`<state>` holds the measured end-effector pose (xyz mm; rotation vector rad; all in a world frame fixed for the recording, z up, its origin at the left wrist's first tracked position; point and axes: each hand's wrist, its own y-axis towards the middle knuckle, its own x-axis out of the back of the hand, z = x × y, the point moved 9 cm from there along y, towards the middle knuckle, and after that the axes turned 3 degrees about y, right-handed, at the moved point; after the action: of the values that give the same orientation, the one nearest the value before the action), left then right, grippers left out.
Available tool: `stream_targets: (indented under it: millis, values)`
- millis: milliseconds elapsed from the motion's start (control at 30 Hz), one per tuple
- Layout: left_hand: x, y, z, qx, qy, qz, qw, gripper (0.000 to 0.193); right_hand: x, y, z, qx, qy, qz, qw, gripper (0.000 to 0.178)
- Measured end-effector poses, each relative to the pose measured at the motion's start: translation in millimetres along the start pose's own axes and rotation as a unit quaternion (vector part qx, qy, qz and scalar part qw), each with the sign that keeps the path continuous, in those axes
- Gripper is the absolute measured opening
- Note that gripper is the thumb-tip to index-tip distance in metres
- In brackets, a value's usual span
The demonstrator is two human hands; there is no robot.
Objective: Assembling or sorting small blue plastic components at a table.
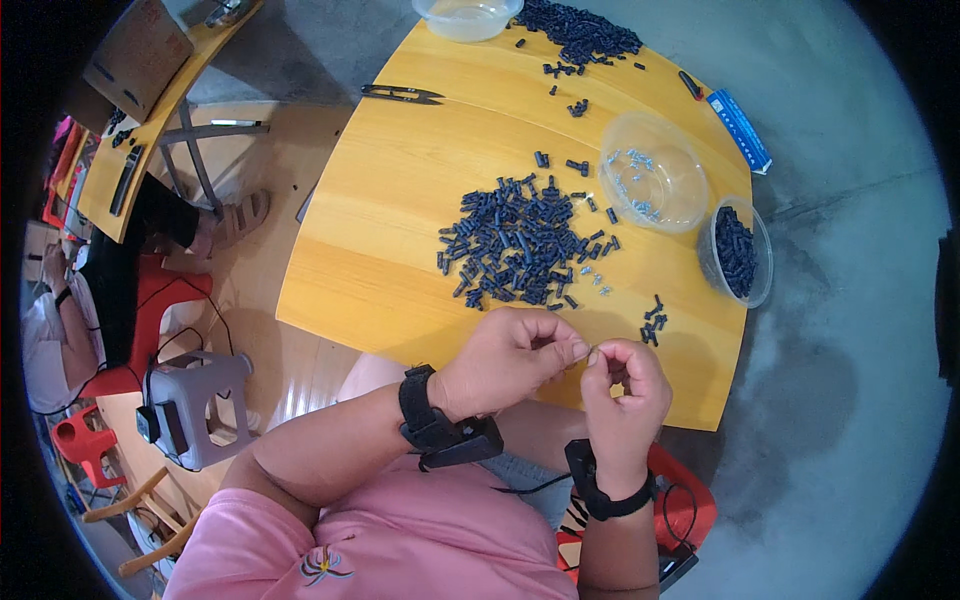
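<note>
Above the near edge of the table, my left hand [508, 362] and my right hand [628, 392] meet fingertip to fingertip. Both are closed in a pinch, and whatever lies between the fingertips is too small to make out. Just beyond them spreads a large pile of small black cylindrical parts [515, 240] on the yellow table [350, 230]. A few tiny silvery pieces [596, 280] lie at the pile's right edge. Near my right hand is a small group of black parts [653, 322]. Black straps circle both wrists.
A clear bowl [690, 185] holds tiny silvery pieces; beside it a clear tub [765, 270] holds black parts. Farther off lie thread snips [402, 94], another black pile [580, 35], a clear container [450, 22] and a blue-white box [739, 131]. At left, another person [70, 335] sits near a grey stool [205, 375].
</note>
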<state>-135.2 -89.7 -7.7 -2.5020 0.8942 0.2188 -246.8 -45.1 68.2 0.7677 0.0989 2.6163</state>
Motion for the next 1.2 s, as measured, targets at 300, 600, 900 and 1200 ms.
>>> stream_targets:
  millis: [300,600,900,1200]
  values:
    - [-2,21,7,0.024,-0.074,0.017,0.997,0.024,-1,8,-40,-0.087,0.137,-0.003,0.987,0.007]
    - [-6,21,5,0.03,-0.072,0.035,0.996,0.024,2,10,-38,-0.078,0.129,0.009,0.989,0.008]
    - [-5,14,2,0.003,-0.076,0.035,0.996,0.024,0,10,-21,-0.047,0.084,0.007,0.995,0.008]
    - [-2,5,-3,-0.039,-0.126,0.015,0.991,0.015,5,8,14,0.047,-0.035,-0.011,0.998,0.011]
